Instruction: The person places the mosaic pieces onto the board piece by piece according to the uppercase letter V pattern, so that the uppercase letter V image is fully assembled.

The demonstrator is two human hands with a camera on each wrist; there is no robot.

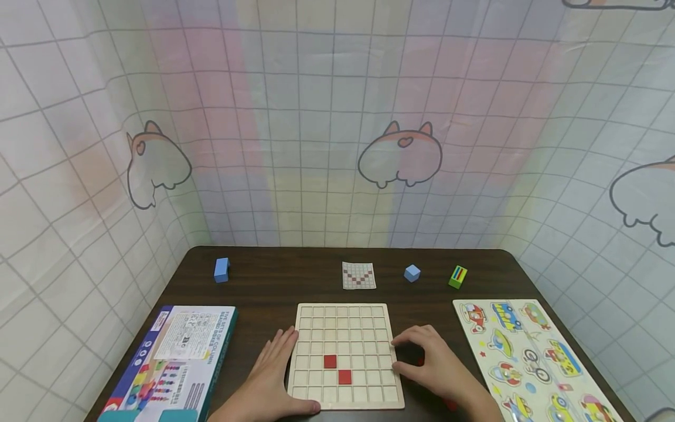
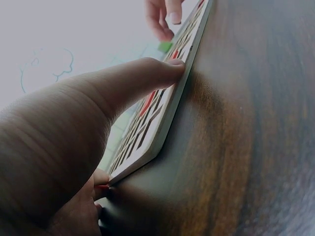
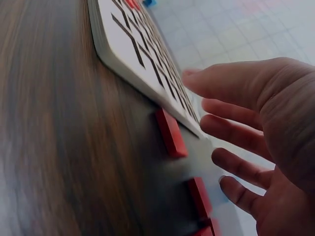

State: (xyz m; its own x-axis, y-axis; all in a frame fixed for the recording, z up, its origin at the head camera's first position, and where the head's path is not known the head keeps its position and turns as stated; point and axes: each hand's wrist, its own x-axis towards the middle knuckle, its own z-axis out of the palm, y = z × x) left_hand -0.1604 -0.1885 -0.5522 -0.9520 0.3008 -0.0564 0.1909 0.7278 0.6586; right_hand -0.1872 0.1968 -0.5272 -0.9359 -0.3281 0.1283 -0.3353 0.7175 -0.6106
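Observation:
A pale wooden grid board (image 1: 311, 331) lies on the dark table, with two red blocks (image 1: 330, 361) set diagonally in its cells. My left hand (image 1: 271, 375) is spread at the board's lower left corner: straight fingers lie along the left edge and the thumb touches the near edge, also seen in the left wrist view. Over the board's right edge hovers my right hand (image 1: 435, 363), thumb and fingers apart with nothing between them. Beside the board, under that hand, loose red blocks (image 3: 171, 133) lie on the table, mostly hidden in the head view.
Behind the board lies a small grid pattern card (image 1: 359, 275). Blue blocks (image 1: 221, 270) and a green block with coloured stripes (image 1: 457, 277) stand along the back. A boxed book (image 1: 197, 334) is on the left, a vehicle picture puzzle (image 1: 519, 351) on the right.

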